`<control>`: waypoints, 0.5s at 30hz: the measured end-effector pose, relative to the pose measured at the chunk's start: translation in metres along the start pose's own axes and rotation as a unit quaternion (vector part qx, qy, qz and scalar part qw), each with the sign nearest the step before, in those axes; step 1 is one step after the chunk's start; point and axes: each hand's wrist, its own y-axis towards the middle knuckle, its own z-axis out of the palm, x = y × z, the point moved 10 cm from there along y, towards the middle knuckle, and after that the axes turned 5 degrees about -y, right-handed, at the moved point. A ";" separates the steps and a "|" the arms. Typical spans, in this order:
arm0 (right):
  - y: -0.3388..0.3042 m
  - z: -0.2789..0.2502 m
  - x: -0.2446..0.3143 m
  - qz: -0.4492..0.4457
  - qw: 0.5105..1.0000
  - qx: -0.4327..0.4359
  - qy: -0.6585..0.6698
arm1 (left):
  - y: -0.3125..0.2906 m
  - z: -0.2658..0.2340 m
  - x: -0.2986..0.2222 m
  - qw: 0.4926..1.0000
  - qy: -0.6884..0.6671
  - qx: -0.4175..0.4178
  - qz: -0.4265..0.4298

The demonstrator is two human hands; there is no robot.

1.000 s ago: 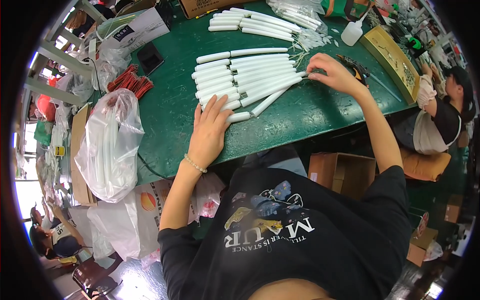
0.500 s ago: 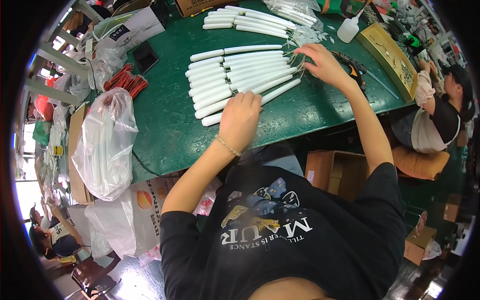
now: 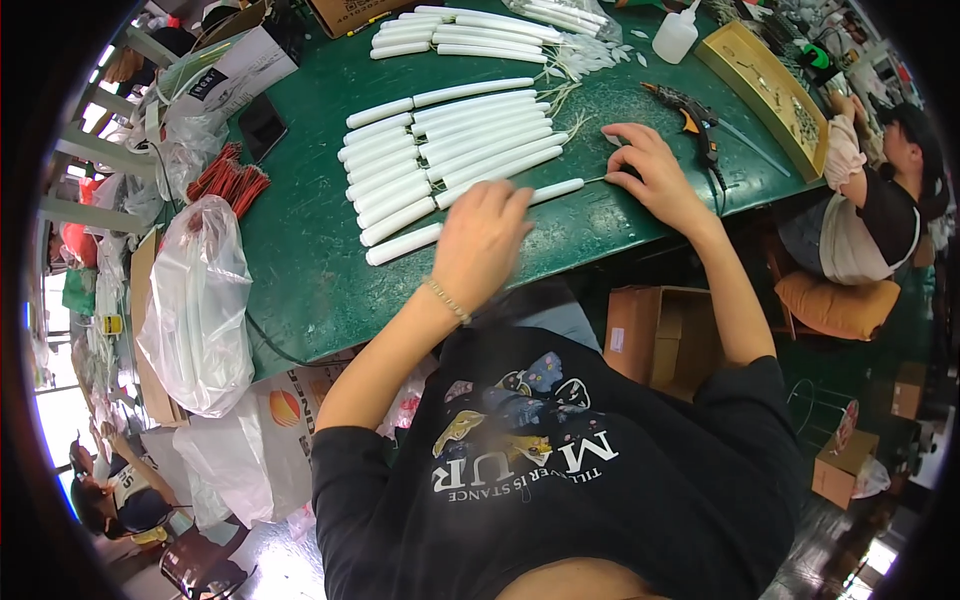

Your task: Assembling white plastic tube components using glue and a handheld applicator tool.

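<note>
The nearest white candle-shaped stick [image 3: 404,244] lies a little apart from a row of like sticks [image 3: 487,160], each with a thick base and a thinner tube. My left hand [image 3: 482,240] is closed over its middle, slightly blurred, and hides the joint between base and tube. At the right end, my right hand [image 3: 655,182] pinches the thin wire [image 3: 596,179] that comes out of the tube tip. The other sticks' wires [image 3: 568,92] fan out at their right ends.
A second group of white sticks [image 3: 470,35] lies farther back. On the right are a glue gun [image 3: 690,115], a white squeeze bottle [image 3: 676,36] and a yellow tray [image 3: 765,90]. Red wires [image 3: 228,180], a phone [image 3: 262,127] and a plastic bag [image 3: 200,310] lie left. A co-worker [image 3: 870,200] sits at right.
The nearest stick has come away from the row toward me. My right hand has moved nearer, from the bunched wires to that stick's single wire. The view has shifted slightly.
</note>
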 end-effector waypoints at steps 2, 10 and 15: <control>0.000 0.000 0.008 -0.014 1.000 -0.022 -0.010 | 0.016 0.019 -0.006 1.000 -0.008 0.005 0.006; -0.006 -0.007 0.013 -0.010 0.997 -0.076 -0.019 | 0.057 0.064 -0.010 0.997 -0.071 0.018 0.041; -0.036 -0.073 -0.060 0.202 0.943 -0.237 -0.117 | 0.063 0.065 -0.010 0.997 -0.069 0.030 0.036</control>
